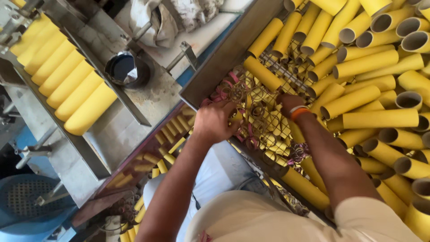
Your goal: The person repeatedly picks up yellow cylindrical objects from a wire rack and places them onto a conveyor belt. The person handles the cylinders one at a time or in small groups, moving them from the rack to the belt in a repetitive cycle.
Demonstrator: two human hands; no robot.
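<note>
My left hand (215,122) is curled over a heap of short yellow and pink cardboard rings (260,117) lying on a wire mesh (286,74) inside a metal bin, its fingers closed on some rings. My right hand (289,104), with an orange band on the wrist, reaches into the same heap a little further right; its fingers are bent down among the rings and mostly hidden. Long yellow cardboard tubes (371,118) are piled all around the right hand.
A metal bin wall (224,58) runs diagonally left of the heap. On the left, a sloped metal tray (96,74) holds a row of yellow tubes (67,74). A dark round pot (125,69) sits between them. A blue basket (27,197) is at bottom left.
</note>
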